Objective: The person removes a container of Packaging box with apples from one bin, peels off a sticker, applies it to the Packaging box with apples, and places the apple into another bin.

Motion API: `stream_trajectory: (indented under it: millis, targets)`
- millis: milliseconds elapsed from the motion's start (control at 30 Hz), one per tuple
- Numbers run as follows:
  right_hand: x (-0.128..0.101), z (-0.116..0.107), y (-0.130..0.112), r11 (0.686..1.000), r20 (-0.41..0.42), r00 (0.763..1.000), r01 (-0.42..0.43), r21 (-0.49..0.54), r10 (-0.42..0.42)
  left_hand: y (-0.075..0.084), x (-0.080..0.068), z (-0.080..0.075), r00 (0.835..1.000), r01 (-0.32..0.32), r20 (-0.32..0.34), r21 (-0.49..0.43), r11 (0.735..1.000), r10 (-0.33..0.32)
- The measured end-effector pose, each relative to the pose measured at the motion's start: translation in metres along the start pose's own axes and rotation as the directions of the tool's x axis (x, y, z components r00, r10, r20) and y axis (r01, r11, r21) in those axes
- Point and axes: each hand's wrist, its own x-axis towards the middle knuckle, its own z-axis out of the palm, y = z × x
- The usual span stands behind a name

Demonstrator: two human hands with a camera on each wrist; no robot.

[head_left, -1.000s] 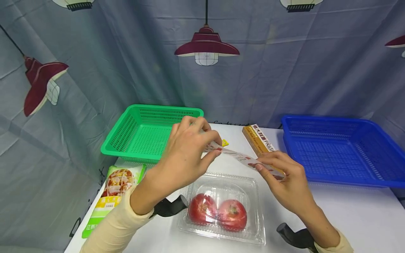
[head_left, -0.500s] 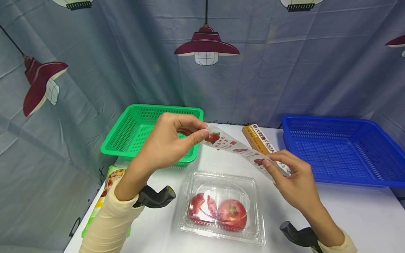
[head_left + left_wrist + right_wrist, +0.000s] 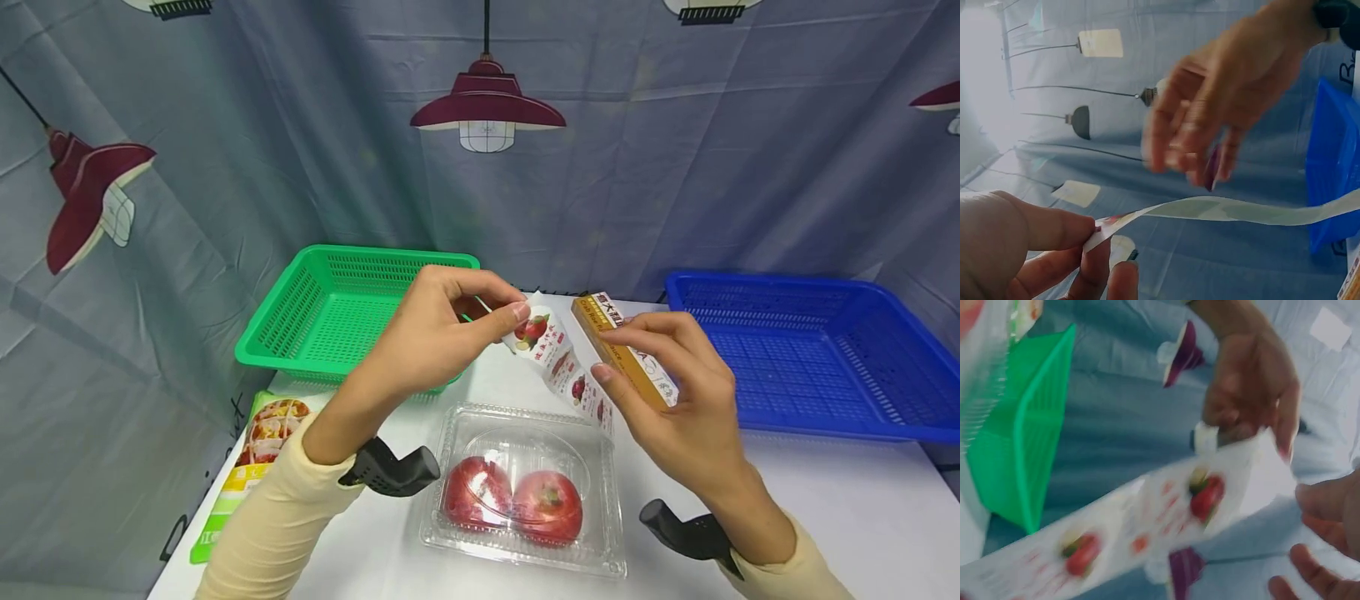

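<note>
My left hand (image 3: 442, 329) pinches the upper end of a white paper label strip (image 3: 531, 329) printed with red fruit and red lettering. The strip hangs down to the right, its lower end overlapping a clear plastic clamshell box (image 3: 525, 425) on the table. Inside the closed box sit two round red fruits (image 3: 550, 504). My right hand (image 3: 675, 400) is raised to the right of the strip, thumb and fingers parted with nothing between them. In the left wrist view, the right hand (image 3: 1216, 106) is blurred above the strip (image 3: 1222, 209).
A green plastic basket (image 3: 251, 350) stands back left, a blue one (image 3: 825, 437) at the right. Between them lies a pasta box (image 3: 618, 354), partly behind the right hand. A green and yellow food packet (image 3: 247, 475) lies by the table's left edge. A grey curtain (image 3: 600, 208) hangs behind.
My right hand has let go of the strip, which now droops from the left hand alone. The left hand first drew back left, then came right again. The clamshell box stays put.
</note>
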Motion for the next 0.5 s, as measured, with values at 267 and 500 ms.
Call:
stream_trajectory:
  millis: [267, 500]
  targets:
    - [0.027, 0.017, -0.021, 0.983, -0.055, 0.982, 0.175, -0.053, -0.178, -0.005, 0.007, 0.016, 0.994, 0.051, 0.102, -0.132, 0.99, -0.038]
    - [0.029, 0.022, -0.022, 0.978, -0.077, 0.976, 0.196, -0.068, -0.201, -0.008, 0.007, 0.02, 0.986, 0.114, 0.143, -0.233, 0.966, -0.082]
